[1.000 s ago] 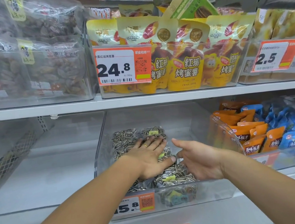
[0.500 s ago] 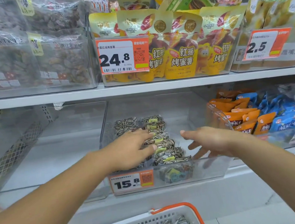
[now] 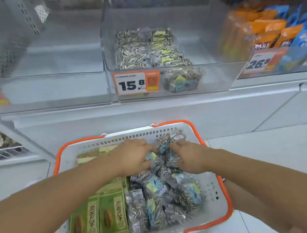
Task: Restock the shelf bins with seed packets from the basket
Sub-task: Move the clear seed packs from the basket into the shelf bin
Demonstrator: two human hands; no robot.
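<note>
- Change: both hands have left the 15.8 shelf bin and dropped into the basket on the floor below. Judged: one batch is placed, next pickup is under way.
- Left hand: grip curled onto sunflower seed packets at the pile's far end.
- Right hand: grip curled on the same heap; cannot tell if anything is lifted.
- Bin is partly filled; many packets are still in the basket beside green boxes.

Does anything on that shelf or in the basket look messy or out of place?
Nothing looks spilled or damaged. The seed packets lie in a loose jumble in the basket, unlike the green boxes lined up beside them. In the middle bin, one packet sits apart at the front wall.
</note>
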